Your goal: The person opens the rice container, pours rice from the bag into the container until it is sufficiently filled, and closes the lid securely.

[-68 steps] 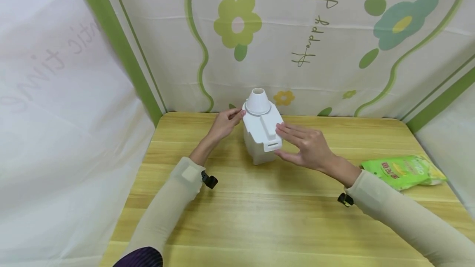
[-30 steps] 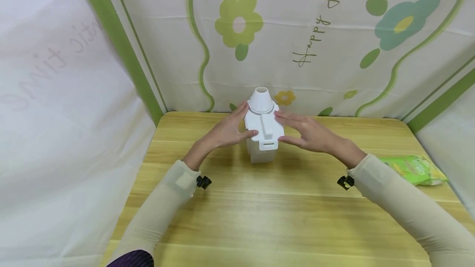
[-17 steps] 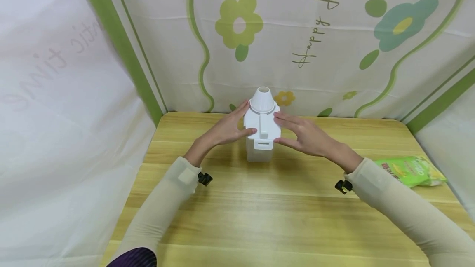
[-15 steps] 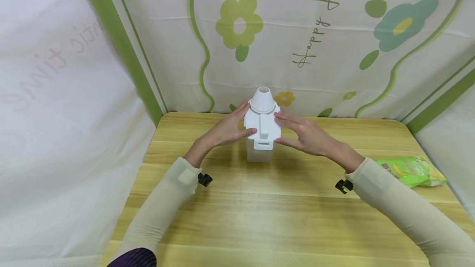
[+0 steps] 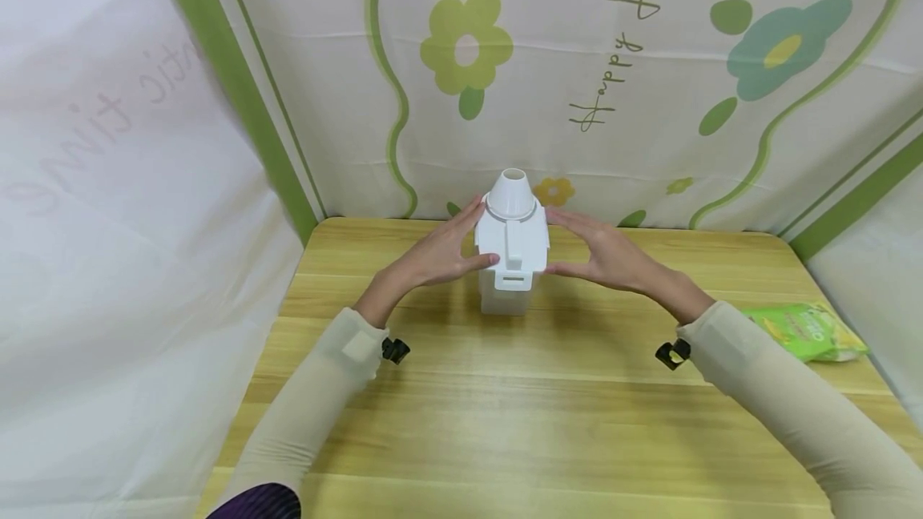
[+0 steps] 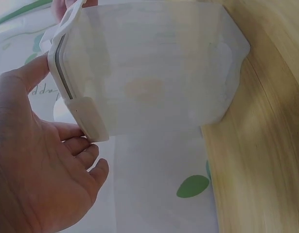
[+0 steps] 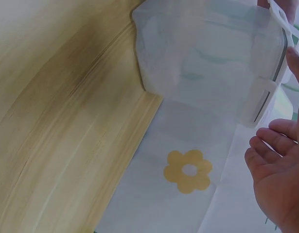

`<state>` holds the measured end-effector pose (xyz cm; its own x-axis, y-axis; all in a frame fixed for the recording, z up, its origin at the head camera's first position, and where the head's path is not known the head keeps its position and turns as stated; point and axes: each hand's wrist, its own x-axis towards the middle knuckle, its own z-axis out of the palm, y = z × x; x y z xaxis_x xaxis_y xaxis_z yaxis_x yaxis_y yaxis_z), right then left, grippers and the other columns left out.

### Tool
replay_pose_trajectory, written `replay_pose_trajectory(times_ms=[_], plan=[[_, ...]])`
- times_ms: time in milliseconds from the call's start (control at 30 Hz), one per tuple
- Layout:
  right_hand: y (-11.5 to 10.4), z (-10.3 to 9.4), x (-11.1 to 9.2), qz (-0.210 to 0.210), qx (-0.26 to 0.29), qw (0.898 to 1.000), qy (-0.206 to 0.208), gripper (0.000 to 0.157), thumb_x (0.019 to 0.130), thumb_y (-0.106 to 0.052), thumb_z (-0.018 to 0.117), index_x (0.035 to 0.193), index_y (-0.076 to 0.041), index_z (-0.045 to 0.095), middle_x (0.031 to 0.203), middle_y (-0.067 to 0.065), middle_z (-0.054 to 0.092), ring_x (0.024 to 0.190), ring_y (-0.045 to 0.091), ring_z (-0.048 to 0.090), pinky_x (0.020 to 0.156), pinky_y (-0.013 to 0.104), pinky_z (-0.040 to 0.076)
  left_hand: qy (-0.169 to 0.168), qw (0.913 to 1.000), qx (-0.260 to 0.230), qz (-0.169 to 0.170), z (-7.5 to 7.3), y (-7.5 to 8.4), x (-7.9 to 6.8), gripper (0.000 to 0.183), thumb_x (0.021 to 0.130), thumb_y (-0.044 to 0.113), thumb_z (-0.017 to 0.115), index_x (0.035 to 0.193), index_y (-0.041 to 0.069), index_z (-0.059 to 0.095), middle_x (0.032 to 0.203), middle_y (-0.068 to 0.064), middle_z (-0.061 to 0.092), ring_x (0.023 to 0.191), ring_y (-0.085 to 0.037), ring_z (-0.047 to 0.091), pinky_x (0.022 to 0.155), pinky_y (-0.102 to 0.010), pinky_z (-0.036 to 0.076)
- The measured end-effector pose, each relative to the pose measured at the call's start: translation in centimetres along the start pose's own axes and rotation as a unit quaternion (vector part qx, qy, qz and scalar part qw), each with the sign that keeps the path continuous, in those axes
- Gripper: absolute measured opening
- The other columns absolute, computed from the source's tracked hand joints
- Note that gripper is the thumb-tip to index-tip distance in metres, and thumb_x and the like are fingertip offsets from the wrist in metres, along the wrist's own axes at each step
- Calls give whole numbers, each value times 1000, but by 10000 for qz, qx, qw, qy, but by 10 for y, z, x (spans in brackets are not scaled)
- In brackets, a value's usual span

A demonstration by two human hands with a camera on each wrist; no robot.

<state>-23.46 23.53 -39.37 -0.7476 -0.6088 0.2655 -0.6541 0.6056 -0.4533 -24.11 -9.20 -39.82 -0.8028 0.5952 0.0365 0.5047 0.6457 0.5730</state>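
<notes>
A translucent plastic container (image 5: pixel 505 302) stands upright near the table's far edge. Its white lid (image 5: pixel 531 244) bears a cone-shaped cap (image 5: pixel 510 199) at the far end and a raised bar. Along the lid's left side stretches my left hand (image 5: pixel 435 256), thumb on the lid's near corner and fingers beside the cone. In the left wrist view, those fingertips touch the white side latch (image 6: pixel 89 119). My right hand (image 5: pixel 614 253) spreads at the lid's right edge. The right wrist view shows its thumb at the rim and loose fingers by the right latch (image 7: pixel 259 103).
A green and yellow soft packet (image 5: pixel 804 331) lies at the right of the wooden table (image 5: pixel 505 423), partly covered by the right sleeve (image 5: pixel 786 391). Behind the table hangs a white curtain (image 5: pixel 534 102) printed with flowers. Another white sheet (image 5: pixel 130 279) hangs on the left.
The container has turned to face straight on. My left hand has gone from pinching the lid's far corner to spreading along its side. My right fingers have slid off the lid's top to its right edge.
</notes>
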Motion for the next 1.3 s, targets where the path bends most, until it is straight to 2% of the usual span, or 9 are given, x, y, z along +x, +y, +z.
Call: replay_pose_trajectory(times_ms=[133, 267, 467, 633, 867, 1100, 1300], plan=[[6, 1, 1, 257, 233, 9994, -42, 95, 85, -35, 92, 161, -6, 44, 164, 14, 45, 150, 39, 44, 121, 60, 37, -11, 10000, 42, 1, 0, 0, 0, 102, 101, 65, 57, 171, 14, 4, 177, 4, -9, 163, -29, 14, 130, -52, 20], [12, 4, 2, 594, 830, 9947, -94, 94, 85, -29, 92, 162, -8, 43, 166, 13, 43, 150, 38, 45, 120, 56, 40, -41, 10000, 63, -1, -1, 0, 0, 101, 101, 65, 57, 171, 14, 4, 177, 4, -9, 163, -30, 14, 130, -52, 20], [21, 12, 7, 856, 2068, 9746, -105, 88, 87, -18, 90, 161, -5, 43, 165, 13, 44, 152, 33, 43, 122, 45, 38, -60, 10000, 43, -9, -2, -1, 1, 102, 101, 64, 58, 171, 13, 5, 178, 3, -8, 162, -32, 16, 130, -53, 21], [30, 18, 9, 959, 2724, 9573, -102, 86, 88, -7, 87, 161, -2, 42, 166, 14, 43, 152, 34, 43, 123, 44, 38, -60, 10000, 9, 20, -2, -1, 1, 102, 101, 64, 59, 171, 13, 6, 179, 0, -5, 162, -33, 18, 129, -54, 22], [32, 20, 14, 885, 3006, 9495, -160, 86, 89, -3, 85, 161, 5, 37, 165, 24, 40, 151, 43, 41, 121, 50, 39, -32, 10000, -23, 13, -2, 0, 1, 103, 100, 64, 60, 171, 13, 7, 179, 0, -4, 162, -32, 18, 129, -54, 23], [33, 22, 16, 887, 3298, 9399, -24, 84, 87, 3, 84, 159, 6, 40, 164, 23, 43, 150, 42, 43, 121, 50, 39, -29, 10000, -38, 17, -1, 1, 1, 103, 100, 63, 60, 171, 12, 7, 178, 1, -5, 162, -31, 16, 130, -53, 21], [35, 24, 17, 885, 3333, 9386, 71, 83, 86, 2, 86, 157, 7, 43, 162, 25, 45, 149, 43, 45, 120, 51, 39, -28, 10000, -35, 11, -1, 1, 1, 103, 100, 63, 60, 171, 12, 7, 178, 1, -5, 162, -31, 17, 130, -53, 22]])
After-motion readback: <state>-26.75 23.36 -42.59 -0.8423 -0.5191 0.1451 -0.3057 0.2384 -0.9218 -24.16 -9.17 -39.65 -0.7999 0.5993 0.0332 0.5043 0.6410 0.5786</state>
